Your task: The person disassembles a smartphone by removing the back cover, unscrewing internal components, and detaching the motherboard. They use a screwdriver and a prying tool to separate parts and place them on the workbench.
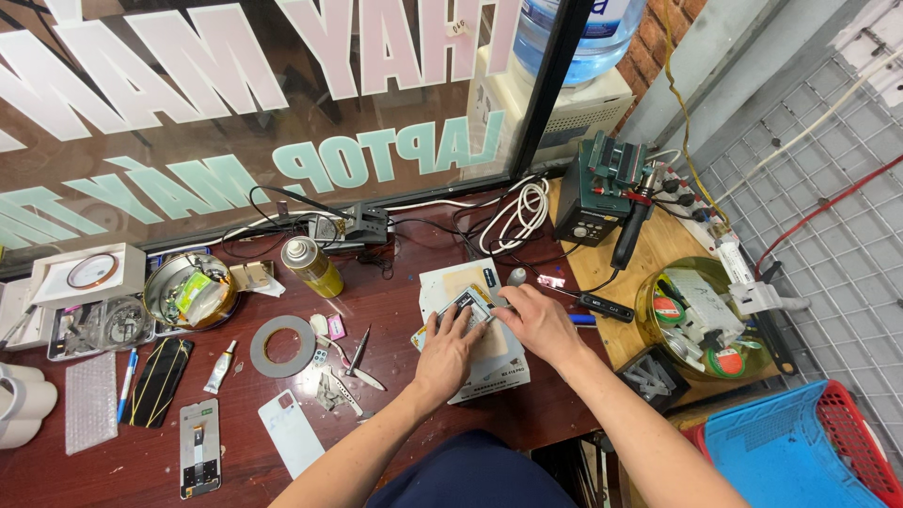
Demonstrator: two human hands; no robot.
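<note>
Left grip (450, 350) and right grip (536, 322) press phone (467, 308).

There is only one view. The camera sits on the person's head and looks down at the brown table (141, 461) from up close. The glass window (235, 113) is far, the wire wall (828, 188) is on the right.

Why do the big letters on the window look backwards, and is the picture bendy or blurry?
Head view: the pale letters on the glass window read mirrored, seen from behind; the straight black window frame leans, a wide-lens bend; the glass shows soft reflections; both hands, left hand and right hand, look sharp on the evenly lit reddish-brown wooden table.
</note>
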